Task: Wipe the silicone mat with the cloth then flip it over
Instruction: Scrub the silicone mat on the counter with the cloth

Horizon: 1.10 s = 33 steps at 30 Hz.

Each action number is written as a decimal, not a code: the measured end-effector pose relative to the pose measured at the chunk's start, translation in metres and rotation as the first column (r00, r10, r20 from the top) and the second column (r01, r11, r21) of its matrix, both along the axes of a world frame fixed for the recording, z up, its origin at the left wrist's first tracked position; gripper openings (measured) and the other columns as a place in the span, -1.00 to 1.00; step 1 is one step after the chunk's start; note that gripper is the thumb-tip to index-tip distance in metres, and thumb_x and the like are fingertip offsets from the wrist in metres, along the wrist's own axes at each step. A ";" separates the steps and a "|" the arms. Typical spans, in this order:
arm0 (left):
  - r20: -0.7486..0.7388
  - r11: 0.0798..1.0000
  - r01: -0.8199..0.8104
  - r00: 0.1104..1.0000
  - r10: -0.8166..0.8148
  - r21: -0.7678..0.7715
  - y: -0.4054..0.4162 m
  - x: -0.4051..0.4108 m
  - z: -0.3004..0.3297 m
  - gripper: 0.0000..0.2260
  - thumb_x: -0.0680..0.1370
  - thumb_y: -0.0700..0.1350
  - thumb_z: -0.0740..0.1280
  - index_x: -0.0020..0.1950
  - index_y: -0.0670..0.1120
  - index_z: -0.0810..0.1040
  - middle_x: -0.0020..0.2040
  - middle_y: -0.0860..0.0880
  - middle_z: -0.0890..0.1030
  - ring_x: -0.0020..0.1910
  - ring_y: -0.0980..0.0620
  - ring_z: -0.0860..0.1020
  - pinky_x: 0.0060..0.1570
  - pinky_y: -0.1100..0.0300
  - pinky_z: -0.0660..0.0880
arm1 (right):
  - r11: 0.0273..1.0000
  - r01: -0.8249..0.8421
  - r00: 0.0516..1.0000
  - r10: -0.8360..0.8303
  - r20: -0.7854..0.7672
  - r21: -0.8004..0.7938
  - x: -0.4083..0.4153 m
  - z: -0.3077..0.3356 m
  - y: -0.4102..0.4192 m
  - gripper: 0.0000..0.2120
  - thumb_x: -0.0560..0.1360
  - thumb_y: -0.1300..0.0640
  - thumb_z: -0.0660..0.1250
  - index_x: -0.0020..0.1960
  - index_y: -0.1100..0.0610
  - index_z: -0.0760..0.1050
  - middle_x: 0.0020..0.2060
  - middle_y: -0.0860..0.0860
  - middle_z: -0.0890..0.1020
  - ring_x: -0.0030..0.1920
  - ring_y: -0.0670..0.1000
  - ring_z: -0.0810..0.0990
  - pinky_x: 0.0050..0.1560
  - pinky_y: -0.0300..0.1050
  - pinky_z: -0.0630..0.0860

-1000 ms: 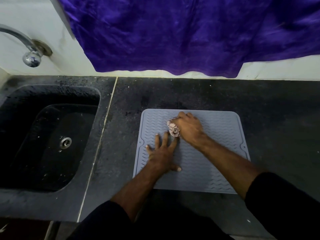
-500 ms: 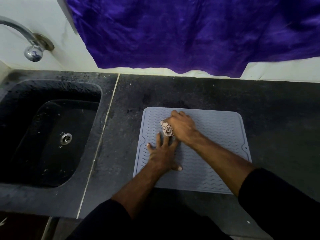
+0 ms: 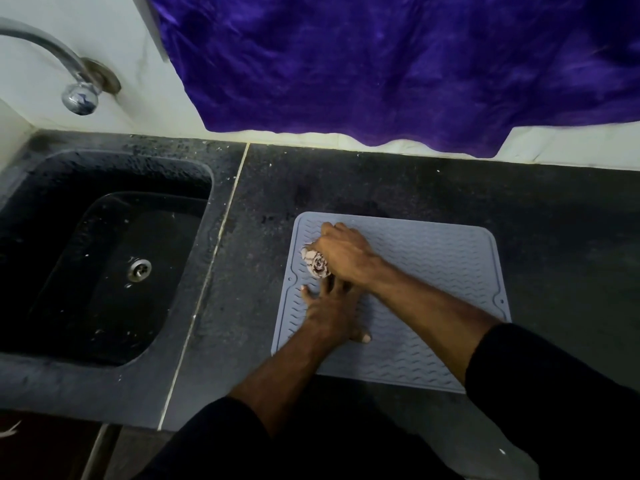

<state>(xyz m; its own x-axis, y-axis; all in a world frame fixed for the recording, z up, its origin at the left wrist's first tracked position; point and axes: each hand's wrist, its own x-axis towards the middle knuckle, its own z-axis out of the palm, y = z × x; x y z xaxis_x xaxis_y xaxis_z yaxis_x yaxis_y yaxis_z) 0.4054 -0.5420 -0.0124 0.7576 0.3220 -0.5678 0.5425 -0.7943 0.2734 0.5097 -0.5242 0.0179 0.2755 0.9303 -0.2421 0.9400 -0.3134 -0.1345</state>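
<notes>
Dark stone counter (image 3: 346, 181) w/ sink (image 3: 104, 258) at left; grey silicone mat (image 3: 433, 271) lies flat, ribbed side up. My right hand (image 3: 346, 252) grips the balled cloth (image 3: 317, 265) near the far-left corner; left hand (image 3: 329, 313) pressed flat, fingers spread. I'd say mid-wipe, flip not yet done. Bare counter right of mat gives room to turn it.

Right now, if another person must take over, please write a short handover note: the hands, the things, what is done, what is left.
Right hand: grips the bunched cloth, pressed on the far-left part of the silicone mat.
Left hand: flat on the mat, holding it down.
Mat lies flat on the dark counter, right of the sink.
Done: wiping is under way.
Left: finish wiping, then flip the mat.
</notes>
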 end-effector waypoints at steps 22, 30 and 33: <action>-0.029 1.000 -0.002 1.000 0.001 -0.010 0.002 0.002 -0.001 0.08 0.36 0.19 0.49 0.53 0.19 -0.31 0.51 -0.03 -0.44 0.46 -0.22 -0.43 0.32 -0.50 -0.21 | 0.990 0.065 0.987 -0.045 -0.152 0.129 0.028 0.012 -0.002 -0.56 0.46 0.18 0.40 0.32 0.00 0.47 0.13 0.06 0.47 0.15 0.09 0.44 0.11 -0.02 0.45; -0.020 1.000 0.005 1.000 -0.006 -0.005 0.001 0.001 -0.002 0.06 0.36 0.21 0.47 0.55 0.12 -0.26 0.56 -0.06 -0.33 0.49 -0.23 -0.36 0.33 -0.49 -0.23 | 1.000 -0.022 1.000 0.021 0.015 0.022 0.009 -0.006 -0.003 -0.68 0.56 -0.05 0.24 0.27 0.01 0.50 0.13 0.06 0.46 0.13 0.10 0.41 0.11 0.02 0.41; -0.034 1.000 0.009 0.999 -0.009 -0.002 0.001 0.001 -0.002 0.07 0.37 0.21 0.47 0.54 0.14 -0.31 0.54 -0.06 -0.37 0.47 -0.22 -0.41 0.32 -0.50 -0.21 | 0.998 0.060 0.998 -0.060 0.016 -0.015 0.022 0.002 -0.010 -0.76 0.52 0.03 0.32 0.16 0.07 0.57 0.11 0.07 0.52 0.11 0.12 0.48 0.03 0.00 0.45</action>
<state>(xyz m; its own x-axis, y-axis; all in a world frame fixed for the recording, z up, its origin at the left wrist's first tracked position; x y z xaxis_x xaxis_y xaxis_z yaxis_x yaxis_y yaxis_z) 0.4065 -0.5413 -0.0142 0.7407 0.3141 -0.5939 0.5444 -0.7987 0.2564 0.5321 -0.5337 0.0202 0.3347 0.9080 -0.2519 0.9214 -0.3714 -0.1145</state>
